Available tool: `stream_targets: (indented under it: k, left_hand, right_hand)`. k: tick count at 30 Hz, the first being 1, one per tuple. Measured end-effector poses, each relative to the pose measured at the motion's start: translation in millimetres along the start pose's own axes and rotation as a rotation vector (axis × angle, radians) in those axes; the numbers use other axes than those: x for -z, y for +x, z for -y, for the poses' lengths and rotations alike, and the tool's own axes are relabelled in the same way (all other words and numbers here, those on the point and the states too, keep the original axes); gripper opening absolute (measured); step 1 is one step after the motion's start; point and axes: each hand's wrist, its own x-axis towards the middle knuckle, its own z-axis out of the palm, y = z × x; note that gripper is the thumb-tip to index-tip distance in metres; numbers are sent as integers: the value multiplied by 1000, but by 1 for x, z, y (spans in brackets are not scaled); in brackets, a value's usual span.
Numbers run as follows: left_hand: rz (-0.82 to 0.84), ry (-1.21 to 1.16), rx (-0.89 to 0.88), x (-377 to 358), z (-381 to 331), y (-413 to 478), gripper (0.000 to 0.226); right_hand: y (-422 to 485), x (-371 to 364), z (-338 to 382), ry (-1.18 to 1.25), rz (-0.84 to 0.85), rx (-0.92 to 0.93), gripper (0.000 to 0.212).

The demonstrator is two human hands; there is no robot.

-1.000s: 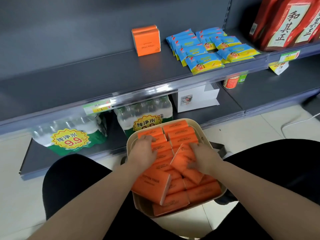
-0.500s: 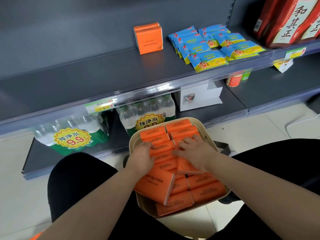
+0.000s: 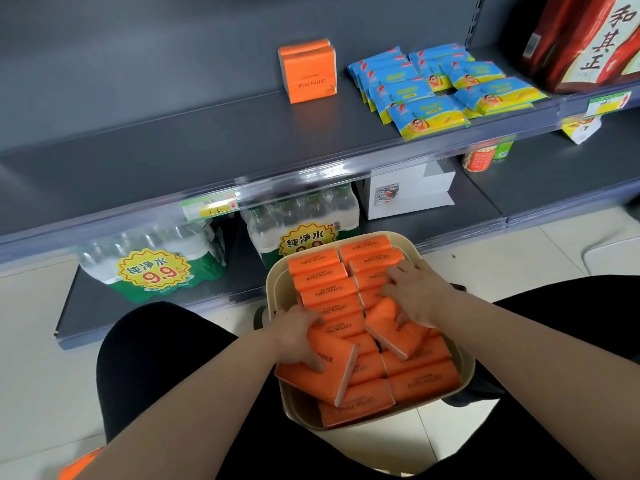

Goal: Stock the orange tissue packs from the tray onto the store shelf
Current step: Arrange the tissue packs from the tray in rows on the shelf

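**Pulling packs out of the tray**

Mid-pick. Closed left hand (image 3: 297, 336) grip on one tilted orange tissue pack (image 3: 311, 382) in the tray (image 3: 273, 282). Right hand (image 3: 415, 293) spread over another raised pack (image 3: 408, 337), grip unclear. Next, likely: lift clear, carry up to the shelf (image 3: 207, 143), stand beside the stocked packs (image 3: 308, 72).

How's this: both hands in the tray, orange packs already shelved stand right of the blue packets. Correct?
No. The head view shows the shelved orange packs standing left of the blue packets, not right. Both the left hand and the right hand are in the tray.
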Motion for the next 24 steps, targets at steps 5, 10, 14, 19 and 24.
stream_targets:
  k: [5,10,14,19,24]
  left_hand:
    - [-8,-30,-26,1,-6,-2,58]
    - [-195,-370,-110,25,-6,-2,60]
    - [-424,-303,-156,30,-3,0,49]
    - [-538,-197,-159,18,-5,3,44]
    - [-523,-280,-67,19,-7,-5,37]
  right_hand:
    - [-6,0,-7,209,112,-51,62]
    - [-14,2,-17,572,-134,-112,45]
    - [-17,5,-21,578,-340,-196,59]
    - [-22,-7,-11,583,-341,-255,53]
    - [-24,-13,-6,662,-273,-281,52]
